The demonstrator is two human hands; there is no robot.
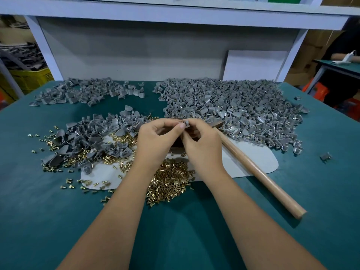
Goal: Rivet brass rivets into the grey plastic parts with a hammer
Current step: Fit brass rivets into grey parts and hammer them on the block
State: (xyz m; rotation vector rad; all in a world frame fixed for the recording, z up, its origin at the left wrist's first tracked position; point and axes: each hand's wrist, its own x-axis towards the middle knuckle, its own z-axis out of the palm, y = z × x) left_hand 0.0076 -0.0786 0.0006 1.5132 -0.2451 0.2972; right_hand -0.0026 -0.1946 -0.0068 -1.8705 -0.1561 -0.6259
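Grey plastic part point(187, 122), a single small one, sits at the centre of the frame, pinched between the curled fingers of the left hand point(155, 141) and the right hand point(202, 145), which meet just above the counter point(194, 230). Whether a rivet is already in it cannot be told (the fingers hide most of it). Below the hands lies a heap of brass rivets point(169, 182) on a pale sheet point(247, 158). A hammer point(259, 175) rests beside the right hand, its wooden handle running toward the lower right. Piles of grey parts point(233, 106) fill the upper right and left.
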